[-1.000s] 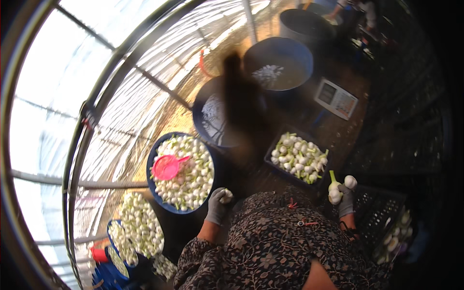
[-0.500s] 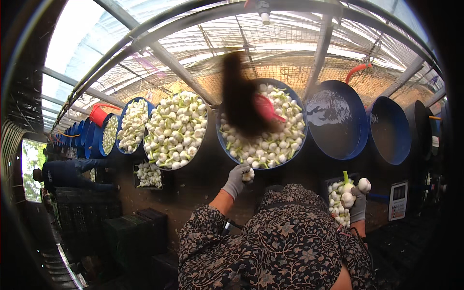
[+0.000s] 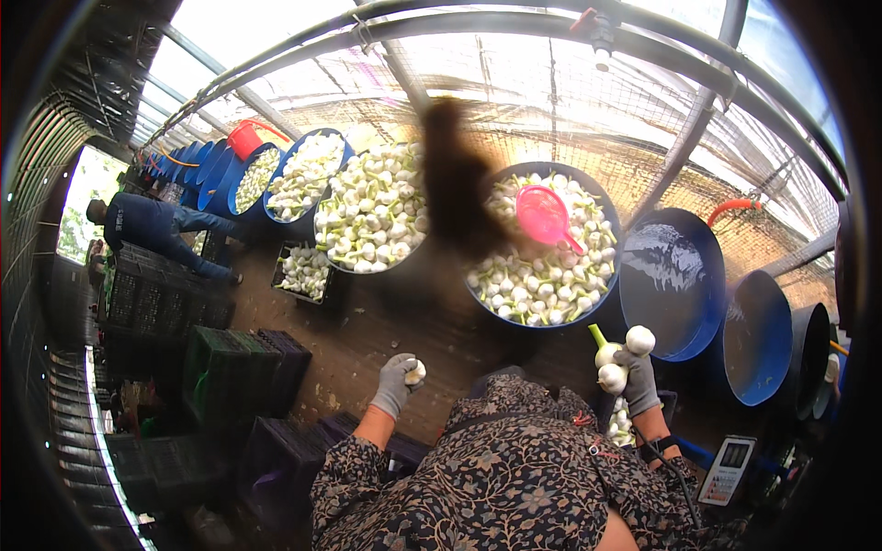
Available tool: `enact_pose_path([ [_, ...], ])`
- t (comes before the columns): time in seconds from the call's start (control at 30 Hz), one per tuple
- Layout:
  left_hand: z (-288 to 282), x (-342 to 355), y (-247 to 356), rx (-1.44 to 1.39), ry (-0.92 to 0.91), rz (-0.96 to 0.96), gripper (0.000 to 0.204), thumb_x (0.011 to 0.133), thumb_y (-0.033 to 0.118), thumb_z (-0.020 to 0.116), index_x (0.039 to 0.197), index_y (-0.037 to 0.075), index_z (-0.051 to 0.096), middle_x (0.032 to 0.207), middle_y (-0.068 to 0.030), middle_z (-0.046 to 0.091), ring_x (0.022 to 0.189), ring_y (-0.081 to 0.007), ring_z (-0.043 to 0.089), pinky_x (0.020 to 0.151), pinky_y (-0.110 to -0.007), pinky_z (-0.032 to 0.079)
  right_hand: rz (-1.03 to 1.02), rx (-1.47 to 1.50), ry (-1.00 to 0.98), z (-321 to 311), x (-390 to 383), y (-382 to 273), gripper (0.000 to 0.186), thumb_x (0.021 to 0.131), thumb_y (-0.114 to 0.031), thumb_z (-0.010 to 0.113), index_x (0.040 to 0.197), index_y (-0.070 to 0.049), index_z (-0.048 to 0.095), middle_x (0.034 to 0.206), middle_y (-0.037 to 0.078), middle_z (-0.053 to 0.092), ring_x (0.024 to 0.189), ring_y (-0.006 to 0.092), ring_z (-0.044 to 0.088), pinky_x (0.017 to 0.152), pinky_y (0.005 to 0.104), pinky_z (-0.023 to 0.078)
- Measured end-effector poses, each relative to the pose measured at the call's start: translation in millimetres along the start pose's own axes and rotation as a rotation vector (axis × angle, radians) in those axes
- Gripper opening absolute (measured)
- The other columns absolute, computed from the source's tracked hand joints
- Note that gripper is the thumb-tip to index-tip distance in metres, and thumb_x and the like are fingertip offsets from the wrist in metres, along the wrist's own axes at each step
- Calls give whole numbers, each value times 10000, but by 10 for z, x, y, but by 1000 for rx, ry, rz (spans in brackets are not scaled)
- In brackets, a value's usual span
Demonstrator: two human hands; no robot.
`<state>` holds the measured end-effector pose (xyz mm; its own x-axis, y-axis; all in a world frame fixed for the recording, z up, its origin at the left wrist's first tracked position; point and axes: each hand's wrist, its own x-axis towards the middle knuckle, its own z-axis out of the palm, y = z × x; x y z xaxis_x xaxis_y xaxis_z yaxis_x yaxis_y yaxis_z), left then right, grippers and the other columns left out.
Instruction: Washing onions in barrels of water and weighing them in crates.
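Observation:
In a grey glove, my left hand (image 3: 392,387) is closed around a white garlic bulb (image 3: 416,372), out over the floor in front of my body. My right hand (image 3: 642,378), gloved too, grips several large garlic bulbs (image 3: 611,377) at once. One of them has a green stem that points up and left. Just below that hand sits a crate of garlic (image 3: 621,424), partly hidden by my hand and clothing. Ahead stands a round blue tub (image 3: 542,324) heaped with garlic, a pink scoop (image 3: 544,216) lying on top.
More garlic-filled tubs (image 3: 372,207) run off to the left, with a small crate (image 3: 306,273) beside them. Tubs of water (image 3: 671,285) stand at right, near a white panel-like device (image 3: 727,470). Stacked crates (image 3: 241,372) and a bending person (image 3: 165,230) are at left. A dark blur hides part of the middle.
The view has turned, so the tubs sit differently. My left hand has come away from the tub's rim with its bulb. My right hand has risen above the crate, still holding its bulbs.

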<state>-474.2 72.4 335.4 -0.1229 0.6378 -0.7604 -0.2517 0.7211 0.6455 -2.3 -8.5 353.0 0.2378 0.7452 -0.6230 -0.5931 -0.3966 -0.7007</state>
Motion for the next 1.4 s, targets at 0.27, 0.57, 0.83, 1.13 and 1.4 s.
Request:
enact_pose_path([
  [0.27,-332,-28,-274,-86,84,-85,217,820,51,591,1031,95,566,901,-97,606,773,-247,631,607,-414,557,179,8,35,43,95,457,198,758,-29,567,937,52,546,747,160,598,574,287,631,497,401,567],
  [0.57,-645,1411,340,-43,-65,-21,202,817,33,606,1011,82,582,839,-73,620,654,-185,623,525,-312,524,69,-201,34,1700,883,529,211,718,26,614,925,64,598,793,145,634,636,252,652,552,363,570],
  [0.83,-796,2633,1719,-56,-6,103,341,804,57,647,1133,94,565,942,-38,608,725,-121,604,537,-237,482,93,-200,-206,4270,1913,671,187,755,33,618,938,11,587,800,105,640,652,220,645,575,333,554],
  [1.13,-980,3606,2474,26,-24,-2,660,876,274,598,1442,206,265,1255,-66,470,1049,-225,499,796,-437,464,238,-451,-174,5331,2561,734,478,904,-352,581,1261,-57,462,1076,110,546,797,199,594,667,343,532],
  [1.4,-1023,3850,2138,223,-100,-19,623,873,178,581,1409,32,299,1263,-137,505,1086,-235,521,913,-367,417,146,-586,305,3276,1851,687,352,868,-269,610,1116,-19,600,851,43,618,694,126,598,572,271,481],
])
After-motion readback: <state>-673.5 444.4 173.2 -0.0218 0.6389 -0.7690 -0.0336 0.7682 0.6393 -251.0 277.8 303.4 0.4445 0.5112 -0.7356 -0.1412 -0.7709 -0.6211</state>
